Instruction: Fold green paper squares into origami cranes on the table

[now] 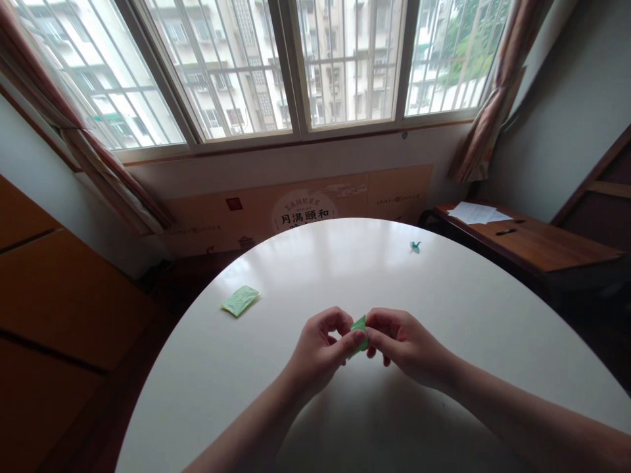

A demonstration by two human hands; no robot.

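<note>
Barred windows point(350, 72) fill 12 o'clock, beyond a round white table point(207, 394). Clock positions are read from my hands, which are above the near half of the table.

My left hand point(315, 345) grips the paper point(361, 324): thumb laid across its face, forefinger curled toward its left edge. My right hand point(407, 341) pinches the right edge between thumb and forefinger. Its lower fingers hang loosely curled beneath. Both pinches are closed on the paper; the fingertips of the two hands nearly meet.

The paper is green, thin and small, with a pointed upper corner; its lower part is mostly hidden by my thumb. Between 9 and 10 o'clock lies a slip point(240, 301): pale green, four-sided, creased. At 1 o'clock, near the far rim, sits a blue piece point(415, 247) with pointed projections; its material is too small to tell.

The tabletop is smooth and glossy, reflecting window light. At 2 o'clock, a brown desk point(552, 246) carries white sheets point(476, 213). Curtains point(486, 141) are tied at both window ends.
</note>
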